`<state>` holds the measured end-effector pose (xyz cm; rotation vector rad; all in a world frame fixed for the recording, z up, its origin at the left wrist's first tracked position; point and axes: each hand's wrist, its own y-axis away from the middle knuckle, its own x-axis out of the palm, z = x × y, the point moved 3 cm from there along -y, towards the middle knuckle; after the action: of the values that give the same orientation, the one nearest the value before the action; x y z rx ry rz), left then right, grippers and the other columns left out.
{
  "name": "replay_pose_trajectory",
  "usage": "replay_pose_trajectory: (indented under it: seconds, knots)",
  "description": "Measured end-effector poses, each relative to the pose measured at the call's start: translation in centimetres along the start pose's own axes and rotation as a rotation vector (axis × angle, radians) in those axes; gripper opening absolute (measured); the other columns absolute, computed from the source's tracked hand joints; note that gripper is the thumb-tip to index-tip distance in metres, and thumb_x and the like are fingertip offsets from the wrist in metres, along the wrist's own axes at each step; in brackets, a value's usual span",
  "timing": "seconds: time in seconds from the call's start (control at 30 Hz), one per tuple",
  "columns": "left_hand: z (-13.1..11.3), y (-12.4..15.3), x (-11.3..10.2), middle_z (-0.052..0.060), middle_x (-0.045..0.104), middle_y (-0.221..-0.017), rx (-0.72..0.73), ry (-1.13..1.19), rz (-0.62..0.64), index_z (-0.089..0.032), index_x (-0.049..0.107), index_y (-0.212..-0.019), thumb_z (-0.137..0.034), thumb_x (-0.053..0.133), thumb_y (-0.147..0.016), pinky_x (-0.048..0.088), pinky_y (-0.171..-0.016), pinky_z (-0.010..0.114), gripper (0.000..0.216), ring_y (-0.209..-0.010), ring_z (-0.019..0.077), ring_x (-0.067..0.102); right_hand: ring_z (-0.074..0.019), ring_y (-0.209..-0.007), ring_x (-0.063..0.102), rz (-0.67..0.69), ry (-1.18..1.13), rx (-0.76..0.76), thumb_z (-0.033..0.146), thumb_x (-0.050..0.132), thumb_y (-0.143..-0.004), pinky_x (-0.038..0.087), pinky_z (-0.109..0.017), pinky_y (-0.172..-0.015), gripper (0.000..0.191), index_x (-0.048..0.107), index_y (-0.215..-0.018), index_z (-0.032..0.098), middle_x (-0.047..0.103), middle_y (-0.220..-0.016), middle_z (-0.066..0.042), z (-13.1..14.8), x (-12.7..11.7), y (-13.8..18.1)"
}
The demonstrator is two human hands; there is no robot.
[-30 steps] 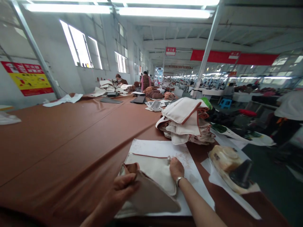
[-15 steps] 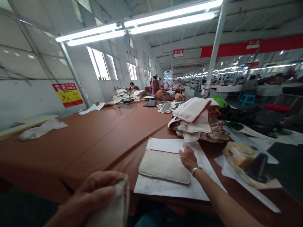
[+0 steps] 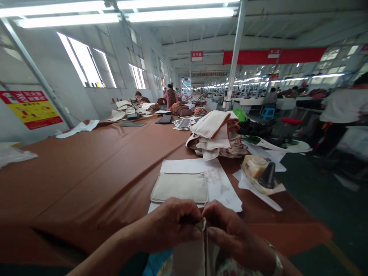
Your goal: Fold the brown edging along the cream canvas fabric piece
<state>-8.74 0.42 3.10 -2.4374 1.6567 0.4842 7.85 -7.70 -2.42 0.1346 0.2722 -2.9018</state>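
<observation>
At the near edge of the brown-covered table (image 3: pixel 86 172), left hand (image 3: pixel 172 224) and right hand (image 3: pixel 230 234) each pinch the top of a cream fabric piece (image 3: pixel 189 257), gripping from both sides to keep it upright, while a flat cream brown-trimmed pouch (image 3: pixel 179 188) lies on white paper (image 3: pixel 224 188) just beyond.

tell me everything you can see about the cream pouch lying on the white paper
The cream pouch is a flat, rectangular fabric piece with rounded lower corners and a thin brown trim along its top edge. It lies on a white paper sheet on the brown table. Nothing else touches it; the left hand and right hand pinch a separate fabric piece nearer the camera.
</observation>
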Motion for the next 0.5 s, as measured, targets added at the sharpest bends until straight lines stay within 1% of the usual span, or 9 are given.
replay_pose_trajectory:
  seconds: [0.07,0.17,0.2,0.3,0.33,0.4,0.47,0.5]
  knots:
    - [0.4,-0.4,0.0,-0.004,0.048,-0.076,-0.029,-0.020,-0.009,-0.014,0.060,-0.086,-0.029,0.063,-0.088,0.033,-0.062,0.019,0.016,-0.070,0.0108,0.038,-0.0143,-0.073,0.046,-0.061,0.127,-0.022,0.036,0.055,-0.095,0.041,-0.024,-0.067,0.017,0.055,-0.093,0.019,0.053,-0.081,0.000,-0.8,-0.2,0.3]
    - [0.9,-1.0,0.0,-0.002,0.052,-0.079,-0.091,0.006,-0.004,-0.014,0.064,-0.090,-0.034,0.052,-0.095,0.035,-0.065,0.019,0.025,-0.072,0.0115,0.041,-0.0140,-0.070,0.048,-0.168,0.283,-0.062,0.033,0.049,-0.098,0.039,-0.024,-0.065,0.018,0.054,-0.086,0.020,0.052,-0.077,0.001,-1.1,-0.6,0.6]
    - [1.0,-1.1,-0.1,-0.002,0.051,-0.078,-0.102,-0.009,-0.009,-0.013,0.064,-0.088,-0.036,0.049,-0.097,0.034,-0.063,0.019,0.029,-0.071,0.0114,0.041,-0.0141,-0.070,0.050,-0.185,0.325,-0.076,0.031,0.046,-0.099,0.039,-0.024,-0.065,0.019,0.054,-0.086,0.021,0.053,-0.078,0.000,-1.0,-0.7,0.6]
    - [1.0,-1.4,-0.2,-0.003,0.045,-0.072,-0.086,-0.153,-0.039,-0.014,0.061,-0.080,-0.040,0.045,-0.099,0.032,-0.060,0.020,0.036,-0.067,0.0111,0.037,-0.0150,-0.072,0.053,-0.191,0.427,-0.123,0.030,0.041,-0.101,0.038,-0.026,-0.066,0.021,0.054,-0.086,0.021,0.056,-0.080,-0.001,-0.6,-1.0,0.7]
    - [1.0,-1.5,-0.2,-0.003,0.046,-0.072,-0.073,-0.176,-0.044,-0.014,0.060,-0.080,-0.039,0.045,-0.099,0.032,-0.061,0.020,0.035,-0.068,0.0111,0.037,-0.0154,-0.072,0.053,-0.187,0.428,-0.114,0.031,0.040,-0.101,0.038,-0.026,-0.066,0.022,0.054,-0.086,0.022,0.056,-0.080,-0.001,-0.5,-1.2,0.7]
    - [1.2,-1.7,0.0,-0.003,0.049,-0.076,-0.047,-0.147,-0.059,-0.015,0.060,-0.086,-0.036,0.050,-0.097,0.035,-0.062,0.019,0.026,-0.069,0.0111,0.040,-0.0150,-0.069,0.051,-0.197,0.350,-0.039,0.037,0.040,-0.101,0.036,-0.026,-0.063,0.028,0.053,-0.082,0.021,0.054,-0.075,0.000,-0.7,-1.5,0.7]
    - [1.7,-2.0,0.0,-0.003,0.052,-0.077,-0.021,-0.100,-0.121,-0.016,0.060,-0.092,-0.031,0.058,-0.092,0.037,-0.062,0.018,0.015,-0.069,0.0109,0.042,-0.0134,-0.064,0.043,-0.224,0.189,0.071,0.045,0.043,-0.099,0.033,-0.025,-0.057,0.035,0.051,-0.076,0.020,0.047,-0.069,0.001,-1.0,-1.9,0.5]
    - [2.1,-2.1,0.1,-0.004,0.052,-0.076,-0.007,-0.107,-0.160,-0.016,0.060,-0.091,-0.028,0.062,-0.089,0.037,-0.060,0.018,0.012,-0.068,0.0106,0.043,-0.0124,-0.061,0.039,-0.233,0.093,0.121,0.049,0.044,-0.098,0.030,-0.024,-0.054,0.038,0.050,-0.074,0.020,0.043,-0.066,0.002,-1.2,-2.0,0.4]
